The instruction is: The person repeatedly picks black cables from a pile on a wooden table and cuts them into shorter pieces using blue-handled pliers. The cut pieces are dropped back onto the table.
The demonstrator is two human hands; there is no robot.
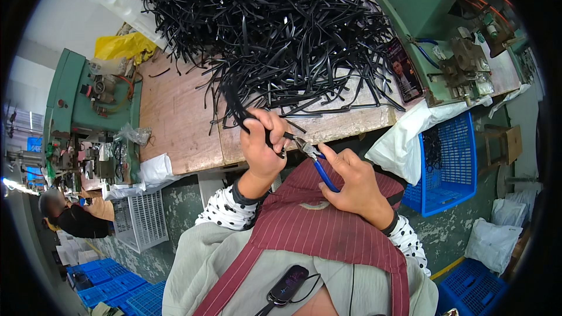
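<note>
My left hand (262, 145) is closed round a bundle of black strips (235, 105), whose long ends stick up past the fingers toward the table. In my right hand (355, 180) is a pair of cutting pliers (325, 175) with blue handles. Their metal jaws meet the short end of a strip that pokes out of my left hand; whether the jaws are fully closed on it is too small to tell. Beyond both hands, a large heap of loose black strips (275, 29) covers much of the wooden table (184, 114).
Green machines (73, 96) flank the table on the left and right. A blue basket (448, 169) stands below at right beside a white sack (404, 146). A white crate (140, 219) and a person (76, 216) are at lower left. Blue pliers (427, 52) lie by the right machine.
</note>
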